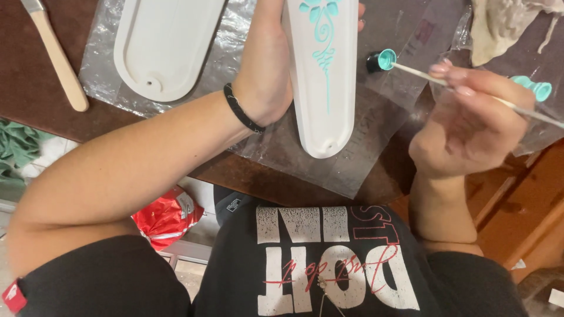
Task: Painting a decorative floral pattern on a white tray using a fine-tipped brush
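Fingers (452,79) of right hand (470,126) pinch thin brush (423,74), tip in small turquoise paint pot (382,60) just right of white tray (323,76) | left hand (267,70) clasps tray's left edge (firmly) | better load little paint, wipe excess, keep tray steady.

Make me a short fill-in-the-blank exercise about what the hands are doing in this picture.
1. The right hand holds a thin brush whose tip dips into a small pot of ____ paint.
2. The left hand steadies a long ____ tray bearing a painted design.
3. The left wrist wears a ____ band.

Missing words: turquoise; white; black
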